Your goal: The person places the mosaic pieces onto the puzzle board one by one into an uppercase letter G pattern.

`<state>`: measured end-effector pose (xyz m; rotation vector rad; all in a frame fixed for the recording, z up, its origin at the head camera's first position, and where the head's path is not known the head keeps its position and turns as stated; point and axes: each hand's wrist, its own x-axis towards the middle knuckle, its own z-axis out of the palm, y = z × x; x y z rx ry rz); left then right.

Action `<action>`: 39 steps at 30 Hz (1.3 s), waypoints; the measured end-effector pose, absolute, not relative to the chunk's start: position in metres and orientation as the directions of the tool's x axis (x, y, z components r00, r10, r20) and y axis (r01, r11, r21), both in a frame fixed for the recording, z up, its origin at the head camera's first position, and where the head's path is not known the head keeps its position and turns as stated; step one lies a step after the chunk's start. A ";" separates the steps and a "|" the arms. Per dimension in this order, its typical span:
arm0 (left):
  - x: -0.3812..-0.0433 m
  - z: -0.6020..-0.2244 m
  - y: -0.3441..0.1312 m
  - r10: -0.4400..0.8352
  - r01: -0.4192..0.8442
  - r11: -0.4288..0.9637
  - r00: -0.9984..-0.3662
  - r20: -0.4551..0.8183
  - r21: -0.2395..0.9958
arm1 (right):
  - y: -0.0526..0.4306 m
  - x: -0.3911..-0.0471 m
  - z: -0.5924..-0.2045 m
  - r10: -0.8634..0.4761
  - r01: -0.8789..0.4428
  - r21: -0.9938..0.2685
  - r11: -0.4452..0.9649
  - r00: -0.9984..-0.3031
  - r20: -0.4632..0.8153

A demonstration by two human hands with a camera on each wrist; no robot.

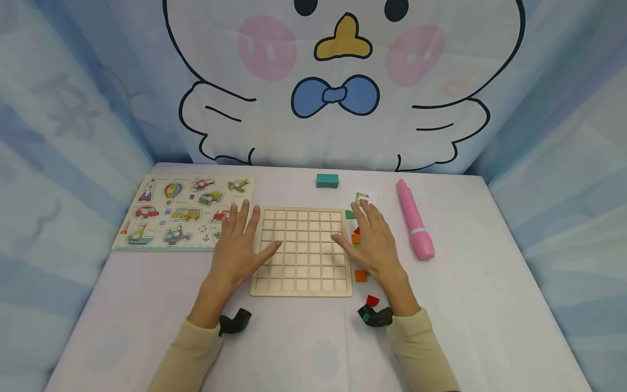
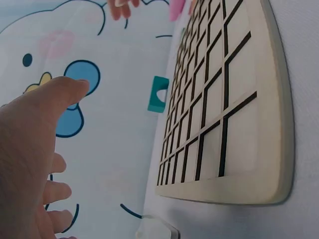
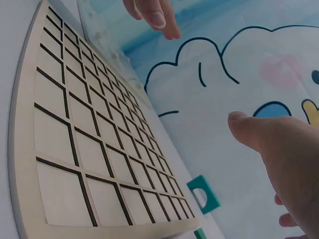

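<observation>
Your wooden grid board [image 1: 303,246] lies flat on the table [image 1: 294,348] between your two hands, so each hand has it on its thumb side. It looks about square, with no clear long axis, and neither hand is plainly nearer, though in the head view your left thumb overlaps it a little farther in than your right. Your left hand [image 1: 235,253] hangs over the board's left edge, fingers spread wide, holding nothing, with the thumb pointing across the nearest columns. Your right hand [image 1: 374,242] mirrors it at the board's right edge, its fingers also empty and parted, the thumb angled out over the rim. Both backs face up, the forearms slant inward from the near side, and the wrist views show a gap between each thumb and the board. Just right of the board, partly beneath your right hand, are small coloured pieces, among them an orange square tile [image 1: 361,276]; a red piece [image 1: 372,300] lies off the board's near right corner.
</observation>
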<state>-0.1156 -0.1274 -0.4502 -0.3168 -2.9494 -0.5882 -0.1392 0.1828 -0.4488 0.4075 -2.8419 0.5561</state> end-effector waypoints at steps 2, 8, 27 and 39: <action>-0.113 -0.449 -0.129 0.176 0.214 0.899 -0.975 0.133 0.382 | 0.183 -0.141 -0.449 -0.222 -0.308 -0.348 0.885 -0.938 0.267; -0.106 -0.449 -0.134 0.153 0.194 0.891 -0.980 0.130 0.410 | 0.186 -0.145 -0.452 -0.213 -0.308 -0.379 0.873 -0.938 0.273; -0.074 -0.470 -0.138 0.113 0.129 0.859 -0.992 0.062 0.495 | 0.196 -0.157 -0.467 -0.196 -0.307 -0.433 0.847 -0.939 0.283; -0.060 -0.482 -0.138 0.171 0.166 0.825 -0.984 0.041 0.540 | 0.198 -0.171 -0.471 -0.165 -0.254 -0.476 0.842 -0.961 0.222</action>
